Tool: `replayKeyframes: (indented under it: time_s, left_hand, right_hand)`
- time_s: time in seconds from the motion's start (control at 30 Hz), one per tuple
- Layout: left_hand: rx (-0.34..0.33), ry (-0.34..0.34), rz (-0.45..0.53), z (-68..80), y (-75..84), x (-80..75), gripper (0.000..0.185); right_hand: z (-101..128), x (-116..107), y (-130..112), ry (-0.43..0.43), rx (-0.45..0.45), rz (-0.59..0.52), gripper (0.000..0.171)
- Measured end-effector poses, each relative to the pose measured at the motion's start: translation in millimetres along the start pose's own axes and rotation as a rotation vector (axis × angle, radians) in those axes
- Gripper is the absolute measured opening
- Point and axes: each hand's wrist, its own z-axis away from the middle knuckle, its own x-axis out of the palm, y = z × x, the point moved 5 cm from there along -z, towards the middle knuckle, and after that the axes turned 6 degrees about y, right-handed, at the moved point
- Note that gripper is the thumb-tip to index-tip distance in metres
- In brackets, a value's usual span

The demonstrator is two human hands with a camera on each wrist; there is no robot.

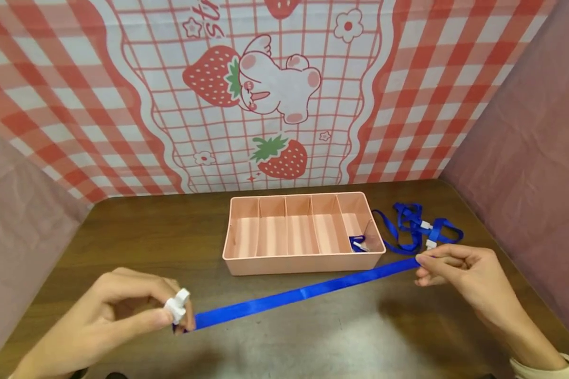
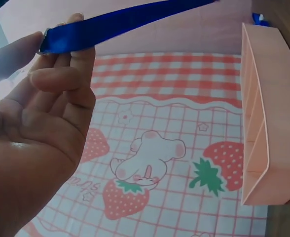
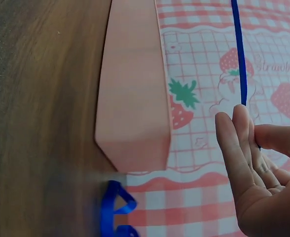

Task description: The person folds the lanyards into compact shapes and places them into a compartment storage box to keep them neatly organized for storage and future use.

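A blue lanyard (image 1: 303, 293) stretches nearly straight between my two hands, in front of the box. My left hand (image 1: 118, 305) pinches one end, where a white plastic clip (image 1: 178, 306) sticks up by the thumb. At the other end, my right hand (image 1: 469, 273) pinches the strap between thumb and fingers, higher in the head view than the left. From the left wrist, the ribbon (image 2: 105, 30) runs flat from the left fingers toward the upper right. It shows almost edge-on in the right wrist view, above the right fingertips (image 3: 240, 111).
Behind the lanyard stands a pink box (image 1: 303, 265) with several compartments; the rightmost holds a folded blue lanyard with a white clip (image 1: 359, 244). More blue lanyards (image 1: 410, 226) with white clips lie tangled right of the box on the brown table (image 1: 161, 231). A strawberry-print cloth (image 1: 284, 68) hangs behind.
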Motion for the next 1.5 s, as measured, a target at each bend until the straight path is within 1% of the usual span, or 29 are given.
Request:
replayKeyframes:
  time_s: [0.1, 0.2, 0.27, 0.33, 0.43, 0.53, 0.6, 0.83, 1.03, 1.13, 1.23, 1.33, 1.4, 1.47, 1.5]
  left_hand:
    - [0.001, 0.001, -0.048, -3.6, -3.2, 5.1, 0.035]
    - [-0.016, 0.006, -0.147, -7.0, -7.5, 13.6, 0.037]
    - [-0.032, 0.008, -0.198, -9.5, -10.3, 19.6, 0.038]
    - [-0.036, 0.008, -0.232, -12.4, -12.7, 25.2, 0.036]
    - [-0.037, 0.005, -0.254, -18.1, -15.9, 32.5, 0.033]
    - [-0.036, -0.002, -0.278, -24.5, -18.9, 39.8, 0.030]
    - [-0.038, -0.009, -0.294, -28.8, -21.1, 44.9, 0.028]
    - [0.001, -0.029, -0.362, -43.1, -30.5, 61.4, 0.019]
    - [0.019, -0.007, -0.425, -56.9, -41.0, 75.3, 0.008]
    - [0.016, -0.003, -0.463, -63.3, -46.2, 81.5, 0.008]
    - [0.008, -0.023, -0.445, -69.1, -51.9, 86.8, 0.010]
    - [0.024, -0.043, -0.399, -74.0, -58.1, 91.3, 0.011]
    - [0.039, -0.047, -0.384, -76.3, -62.4, 93.3, 0.011]
    - [0.047, -0.032, -0.378, -77.2, -66.6, 94.1, 0.012]
    - [0.045, -0.022, -0.381, -77.3, -68.6, 94.0, 0.012]
  right_hand:
    - [8.5, 0.3, -12.5, 0.036, -0.032, 0.121, 0.015]
    - [16.0, 4.6, -28.4, 0.053, -0.096, 0.245, 0.010]
    - [20.1, 9.7, -38.4, 0.054, -0.131, 0.294, 0.006]
    - [23.7, 15.8, -46.7, 0.045, -0.147, 0.312, 0.003]
    - [27.7, 26.9, -57.7, 0.017, -0.184, 0.309, 0.005]
    - [30.2, 39.7, -66.6, -0.030, -0.225, 0.281, 0.009]
    - [30.7, 49.0, -72.3, -0.069, -0.254, 0.248, 0.010]
    - [28.4, 81.8, -91.6, -0.222, -0.315, 0.116, 0.013]
    - [28.7, 106.1, -105.1, -0.340, -0.447, 0.000, 0.021]
    - [29.2, 115.9, -111.3, -0.391, -0.486, -0.021, 0.024]
    - [30.1, 124.2, -117.9, -0.437, -0.527, -0.043, 0.024]
    - [30.3, 130.8, -122.4, -0.459, -0.546, -0.048, 0.023]
    - [29.7, 133.9, -123.1, -0.456, -0.527, -0.026, 0.022]
    - [28.4, 136.2, -122.3, -0.445, -0.506, 0.010, 0.021]
    - [27.9, 136.8, -122.0, -0.442, -0.509, 0.024, 0.020]
